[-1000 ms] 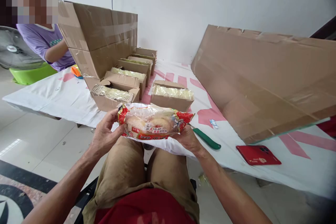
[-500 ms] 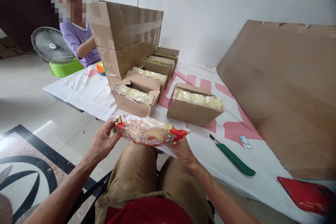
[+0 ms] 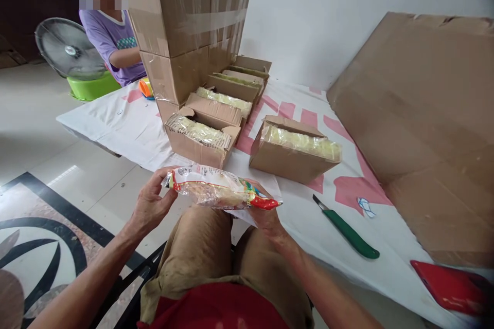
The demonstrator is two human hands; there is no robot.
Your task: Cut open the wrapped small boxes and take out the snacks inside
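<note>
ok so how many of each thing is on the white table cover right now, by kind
small open cartons: 5, nearest, one set apart
tall taped cartons: 2, stacked
green-handled knife: 1
red phone: 1
flattened cardboard sheet: 1
Total: 10
Not on the cover: 1 snack packet, in the grip of the left hand and right hand.

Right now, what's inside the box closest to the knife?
The box is open on top and full of something pale yellow under clear plastic. What lies deeper is hidden by its walls.
</note>
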